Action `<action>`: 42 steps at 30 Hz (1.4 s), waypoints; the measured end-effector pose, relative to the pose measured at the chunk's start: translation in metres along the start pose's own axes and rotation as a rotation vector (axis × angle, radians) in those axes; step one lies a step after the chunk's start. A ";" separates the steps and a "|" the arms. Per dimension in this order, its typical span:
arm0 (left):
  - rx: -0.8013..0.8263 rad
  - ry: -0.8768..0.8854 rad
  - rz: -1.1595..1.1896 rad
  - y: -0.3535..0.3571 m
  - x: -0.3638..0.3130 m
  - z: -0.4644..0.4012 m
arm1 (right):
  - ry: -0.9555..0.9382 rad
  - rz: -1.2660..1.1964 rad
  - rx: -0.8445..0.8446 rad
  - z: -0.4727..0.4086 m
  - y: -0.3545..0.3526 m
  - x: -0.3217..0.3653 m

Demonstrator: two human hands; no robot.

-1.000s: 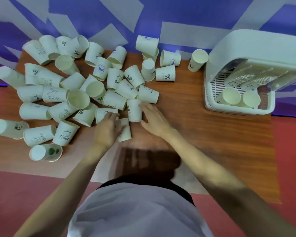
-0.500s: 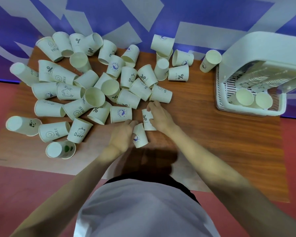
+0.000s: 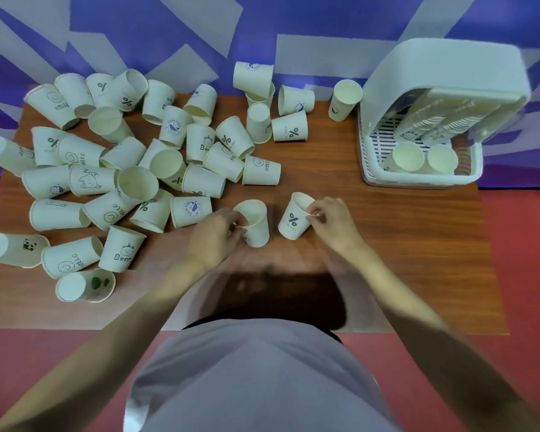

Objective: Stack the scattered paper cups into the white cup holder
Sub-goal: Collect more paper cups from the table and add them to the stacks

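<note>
2 hands (image 3: 214, 236) (image 3: 332, 222), fingers of each pinched on 1 paper cup's (image 3: 254, 221) (image 3: 295, 219) rim

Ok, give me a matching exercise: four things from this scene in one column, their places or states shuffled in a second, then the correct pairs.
Things:
1. percent-sign cup
2. panda cup
3. white cup holder
4. plain-looking cup

Places or states:
A. lying on its side at the table's left edge
B. pinched at the rim by the right hand
C. standing at the table's far right corner, cup stacks inside
D. held by the left hand

Pairs: 1-B, 2-A, 3-C, 4-D
</note>
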State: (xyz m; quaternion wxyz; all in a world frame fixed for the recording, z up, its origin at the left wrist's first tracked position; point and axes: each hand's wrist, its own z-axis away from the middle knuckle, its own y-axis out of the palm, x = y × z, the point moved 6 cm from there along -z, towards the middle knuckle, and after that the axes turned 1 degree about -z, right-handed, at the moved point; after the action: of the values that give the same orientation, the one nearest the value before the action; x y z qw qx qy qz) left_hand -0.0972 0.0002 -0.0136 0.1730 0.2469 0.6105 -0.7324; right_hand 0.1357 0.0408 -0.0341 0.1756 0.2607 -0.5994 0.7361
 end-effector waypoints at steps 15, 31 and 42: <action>-0.070 0.441 0.017 0.036 -0.188 -0.111 | 0.034 -0.092 -0.857 0.051 -0.175 -0.116; -0.023 0.539 -0.254 0.116 -0.275 -0.215 | 0.030 0.184 -0.775 -0.018 -0.201 -0.201; 0.049 0.557 -0.354 0.162 -0.256 -0.222 | 0.122 0.212 -0.542 -0.035 -0.166 -0.217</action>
State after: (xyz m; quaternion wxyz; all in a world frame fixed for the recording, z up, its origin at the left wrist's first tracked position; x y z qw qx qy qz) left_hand 0.2351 0.1734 -0.0276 -0.1366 0.3318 0.6501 -0.6698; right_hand 0.3989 0.1235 -0.0369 0.1968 0.0956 -0.7862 0.5779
